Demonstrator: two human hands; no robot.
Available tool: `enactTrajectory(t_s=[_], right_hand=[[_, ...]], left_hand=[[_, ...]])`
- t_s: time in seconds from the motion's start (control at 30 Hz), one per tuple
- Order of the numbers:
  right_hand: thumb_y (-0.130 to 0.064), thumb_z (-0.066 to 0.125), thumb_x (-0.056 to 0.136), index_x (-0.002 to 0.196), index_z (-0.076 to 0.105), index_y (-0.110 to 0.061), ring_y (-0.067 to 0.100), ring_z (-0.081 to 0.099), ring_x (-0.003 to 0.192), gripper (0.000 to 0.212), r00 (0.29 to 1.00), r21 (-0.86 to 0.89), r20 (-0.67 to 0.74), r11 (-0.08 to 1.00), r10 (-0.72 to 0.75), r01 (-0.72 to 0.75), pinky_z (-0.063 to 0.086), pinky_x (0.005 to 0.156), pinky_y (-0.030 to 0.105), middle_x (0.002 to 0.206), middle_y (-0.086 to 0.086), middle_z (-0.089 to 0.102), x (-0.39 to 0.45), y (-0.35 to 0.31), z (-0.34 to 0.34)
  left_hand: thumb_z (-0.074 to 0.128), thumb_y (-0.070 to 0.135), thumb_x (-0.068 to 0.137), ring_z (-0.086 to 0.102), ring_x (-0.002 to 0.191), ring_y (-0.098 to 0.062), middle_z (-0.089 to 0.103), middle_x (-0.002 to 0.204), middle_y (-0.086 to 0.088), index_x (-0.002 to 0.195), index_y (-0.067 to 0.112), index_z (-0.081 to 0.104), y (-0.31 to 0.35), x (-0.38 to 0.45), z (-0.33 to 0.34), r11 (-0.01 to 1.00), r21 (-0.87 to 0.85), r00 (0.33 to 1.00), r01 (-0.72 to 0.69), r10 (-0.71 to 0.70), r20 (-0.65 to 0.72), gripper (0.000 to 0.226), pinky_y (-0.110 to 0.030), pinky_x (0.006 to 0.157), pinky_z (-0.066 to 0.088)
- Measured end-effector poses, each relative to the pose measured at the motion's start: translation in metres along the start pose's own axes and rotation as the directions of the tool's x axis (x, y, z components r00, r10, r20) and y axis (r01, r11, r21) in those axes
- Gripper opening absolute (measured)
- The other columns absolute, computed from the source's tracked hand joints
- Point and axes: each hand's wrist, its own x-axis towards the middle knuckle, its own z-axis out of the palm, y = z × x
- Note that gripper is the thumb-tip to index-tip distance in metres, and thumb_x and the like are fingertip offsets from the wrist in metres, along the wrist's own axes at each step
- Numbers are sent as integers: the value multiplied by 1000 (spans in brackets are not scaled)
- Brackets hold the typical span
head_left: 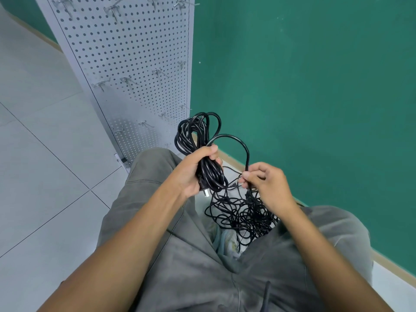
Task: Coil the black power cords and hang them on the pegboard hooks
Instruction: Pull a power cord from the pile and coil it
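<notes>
1. Pegboard [126, 64] with bare metal hooks [101, 84] stands far left against the green wall [304, 86].
2. Left hand [193, 174] grips the coiled black cord [198, 140], fingers wrapped round it.
3. Right hand [265, 183] pinches the cord's loose strand above a tangled pile [243, 215] between the knees.

Pegboard [126, 64]: upright ahead-left, open floor before it.
Hooks [127, 81]: jut outward in rows, all bare.
Green wall [304, 86]: shuts off the right.
Loose cords [243, 212]: tangle between the knees.
</notes>
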Motion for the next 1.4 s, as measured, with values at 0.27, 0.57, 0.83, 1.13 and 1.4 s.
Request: enactTrajectory(t_s=[0.27,0.57,0.83,1.13,1.4], right_hand=[[-7,76,89,88,72,-3,28,72,81,5,995,154,-38,983,-92,97,63,74,36,94,24,74,-10,-62,14],[-5,83,82,83,71,-10,27,68,66,13,994,214,-103,975,-42,63,60,68,40,66,6,70,-5,-82,22],[-8,85,80,81,68,-2,29,61,54,19,999,268,-44,964,18,-6,55,57,45,67,13,65,2,-70,24],[-52,26,108,112,71,-19,8,69,99,56,965,-141,254,990,65,-30,48,94,19,102,-1,77,3,-7,27],[-19,56,104,91,68,-16,11,65,85,19,946,-456,320,884,53,105,45,77,28,89,-6,73,3,51,16]], left_hand=[[72,36,83,70,84,-13,73,94,-3,92,19,74,-8,-1,6,981,160,994,105,-98,-53,20,-29,66,57],[62,33,99,62,129,-26,67,135,-15,136,1,61,-6,-6,8,953,300,996,46,-67,58,49,-35,105,52],[79,30,83,69,89,-21,68,77,-2,73,17,71,-6,-8,13,923,373,991,94,-121,49,19,-33,78,61],[66,28,93,61,63,-13,56,63,3,66,18,58,-2,-2,5,991,134,999,-24,19,34,30,-32,86,52],[65,28,99,62,55,-10,54,60,6,77,17,57,11,-1,2,991,-34,960,-127,114,-257,25,-36,96,49]])
